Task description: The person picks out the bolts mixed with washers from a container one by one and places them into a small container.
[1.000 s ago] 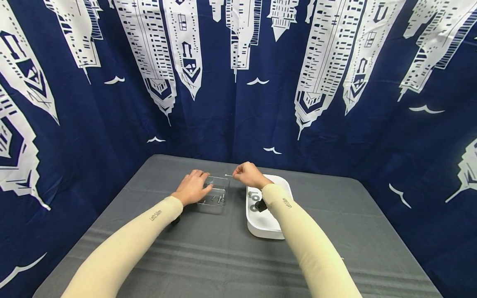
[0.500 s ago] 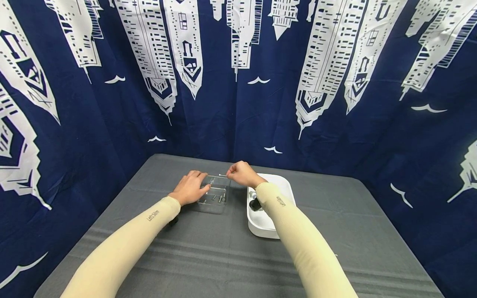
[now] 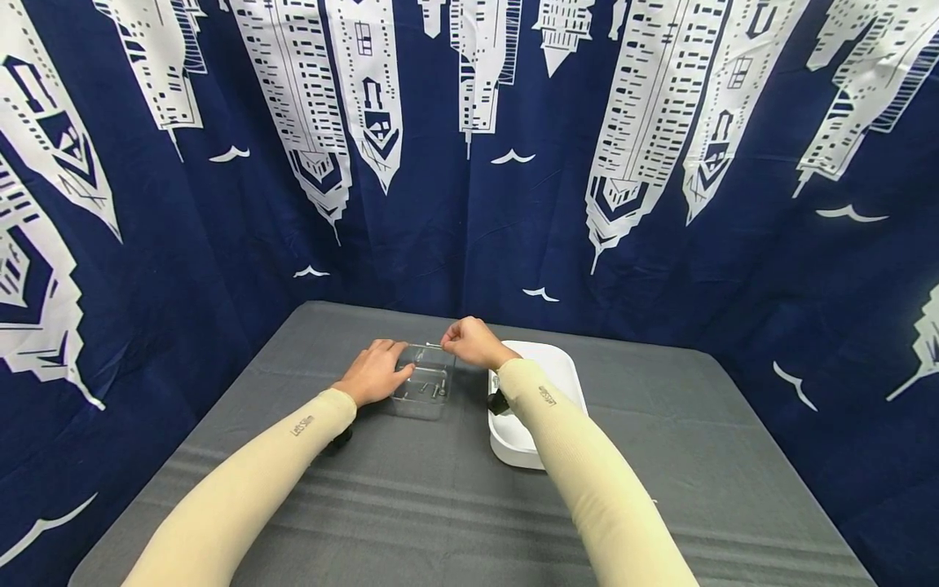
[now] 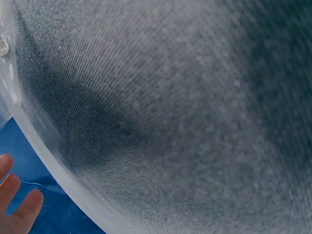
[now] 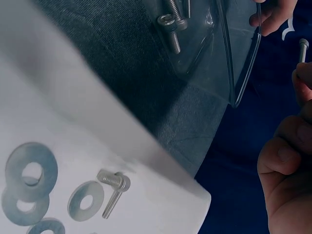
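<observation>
My left hand rests over the left side of a clear plastic box, fingers loosely extended towards its far edge, thumb over its inside. In the left wrist view, only several fingertips show at the lower left. My right hand pinches a slim metal bolt between thumb and finger, above the box's far right corner. The bolt's head points left, away from the hand. Several bolts lie inside the box.
A white tray stands right of the box, partly under my right forearm. Inside it are several flat washers and small bolts. The grey cloth table meets a blue patterned curtain behind.
My right hand has moved a little left with the bolt, from the gap beside the tray to over the clear box's far right corner. My left hand has stayed nearly still.
</observation>
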`<action>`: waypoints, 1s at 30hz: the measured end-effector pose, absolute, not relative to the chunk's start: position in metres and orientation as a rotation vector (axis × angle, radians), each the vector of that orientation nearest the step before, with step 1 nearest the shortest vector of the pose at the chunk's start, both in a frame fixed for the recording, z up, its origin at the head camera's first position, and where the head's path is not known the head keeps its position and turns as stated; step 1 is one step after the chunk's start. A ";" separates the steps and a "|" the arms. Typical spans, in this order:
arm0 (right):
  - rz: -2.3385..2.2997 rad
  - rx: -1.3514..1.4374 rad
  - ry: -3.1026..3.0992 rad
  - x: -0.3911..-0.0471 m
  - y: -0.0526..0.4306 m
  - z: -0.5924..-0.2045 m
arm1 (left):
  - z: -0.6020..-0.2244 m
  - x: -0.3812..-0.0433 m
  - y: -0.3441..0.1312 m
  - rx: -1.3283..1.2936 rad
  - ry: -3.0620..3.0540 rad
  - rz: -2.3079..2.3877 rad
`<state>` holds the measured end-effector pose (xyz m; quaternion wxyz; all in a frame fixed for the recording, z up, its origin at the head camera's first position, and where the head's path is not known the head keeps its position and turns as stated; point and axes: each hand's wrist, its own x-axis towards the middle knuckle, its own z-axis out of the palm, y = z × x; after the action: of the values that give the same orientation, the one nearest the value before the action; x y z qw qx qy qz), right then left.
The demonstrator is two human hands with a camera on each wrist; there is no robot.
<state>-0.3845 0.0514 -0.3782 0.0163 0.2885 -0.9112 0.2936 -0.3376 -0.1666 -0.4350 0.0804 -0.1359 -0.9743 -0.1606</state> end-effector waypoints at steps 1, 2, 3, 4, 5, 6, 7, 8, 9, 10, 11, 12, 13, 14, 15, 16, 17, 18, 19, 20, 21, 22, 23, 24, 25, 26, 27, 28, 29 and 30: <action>0.911 0.898 -2.837 -0.384 0.051 -0.378 | -0.436 -0.338 -0.167 -0.408 -2.910 -0.485; 0.906 0.900 -2.841 -0.384 0.050 -0.378 | -0.436 -0.339 -0.167 -0.409 -2.906 -0.485; 0.900 0.907 -2.846 -0.384 0.049 -0.377 | -0.437 -0.339 -0.167 -0.408 -2.904 -0.490; 0.897 0.911 -2.849 -0.385 0.048 -0.377 | -0.437 -0.339 -0.167 -0.407 -2.900 -0.498; 0.893 0.916 -2.854 -0.385 0.047 -0.377 | -0.438 -0.339 -0.167 -0.406 -2.896 -0.503; 0.893 0.919 -2.859 -0.385 0.046 -0.376 | -0.438 -0.339 -0.167 -0.407 -2.892 -0.510; 0.890 0.920 -2.865 -0.385 0.045 -0.376 | -0.438 -0.339 -0.167 -0.407 -2.888 -0.519; 0.881 0.921 -2.869 -0.386 0.044 -0.375 | -0.438 -0.339 -0.167 -0.406 -2.886 -0.524; 0.871 0.921 -2.875 -0.386 0.043 -0.375 | -0.438 -0.339 -0.167 -0.407 -2.882 -0.529; 0.864 0.919 -2.882 -0.386 0.042 -0.375 | -0.438 -0.339 -0.167 -0.408 -2.879 -0.534; 0.857 0.920 -2.892 -0.386 0.042 -0.374 | -0.438 -0.339 -0.166 -0.410 -2.878 -0.535; 0.846 0.921 -2.901 -0.386 0.041 -0.374 | -0.439 -0.339 -0.166 -0.411 -2.878 -0.539; 0.833 0.924 -2.907 -0.386 0.040 -0.373 | -0.439 -0.339 -0.166 -0.411 -2.878 -0.539; 0.825 0.927 -2.913 -0.386 0.039 -0.373 | -0.439 -0.339 -0.166 -0.411 -2.878 -0.538; 0.819 0.928 -2.921 -0.385 0.038 -0.373 | -0.439 -0.339 -0.166 -0.410 -2.879 -0.540; 0.817 0.927 -2.927 -0.385 0.037 -0.372 | -0.439 -0.339 -0.166 -0.408 -2.881 -0.543; 0.812 0.928 -2.932 -0.385 0.036 -0.372 | -0.439 -0.338 -0.166 -0.407 -2.883 -0.539; 0.805 0.927 -2.937 -0.386 0.035 -0.372 | -0.439 -0.338 -0.166 -0.406 -2.885 -0.541; 0.802 0.923 -2.943 -0.386 0.034 -0.372 | -0.439 -0.338 -0.166 -0.403 -2.888 -0.542; 0.800 0.917 -2.949 -0.386 0.033 -0.372 | -0.439 -0.338 -0.166 -0.402 -2.890 -0.543; 0.797 0.913 -2.956 -0.387 0.033 -0.372 | -0.440 -0.338 -0.166 -0.402 -2.892 -0.542; 0.797 0.914 -2.960 -0.388 0.032 -0.373 | -0.440 -0.338 -0.166 -0.401 -2.893 -0.542; 0.794 0.914 -2.964 -0.388 0.031 -0.373 | -0.440 -0.338 -0.166 -0.400 -2.895 -0.543; 0.789 0.913 -2.969 -0.389 0.030 -0.373 | -0.440 -0.338 -0.166 -0.398 -2.896 -0.547; 0.786 0.914 -2.971 -0.390 0.029 -0.374 | -0.439 -0.338 -0.166 -0.397 -2.897 -0.548; 0.782 0.915 -2.974 -0.391 0.028 -0.374 | -0.439 -0.338 -0.166 -0.396 -2.898 -0.549; 0.778 0.917 -2.979 -0.391 0.027 -0.374 | -0.439 -0.338 -0.167 -0.395 -2.901 -0.550; 0.776 0.915 -2.981 -0.392 0.027 -0.374 | -0.439 -0.338 -0.167 -0.395 -2.904 -0.550; 0.771 0.911 -2.983 -0.392 0.026 -0.375 | -0.439 -0.338 -0.167 -0.395 -2.906 -0.549; 0.767 0.908 -2.984 -0.392 0.026 -0.375 | -0.439 -0.338 -0.167 -0.395 -2.909 -0.547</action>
<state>-0.3919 0.0260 -0.3747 -0.0352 0.2825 -0.9285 0.2386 -0.3375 -0.1668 -0.4393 0.0777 -0.1319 -0.9712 -0.1825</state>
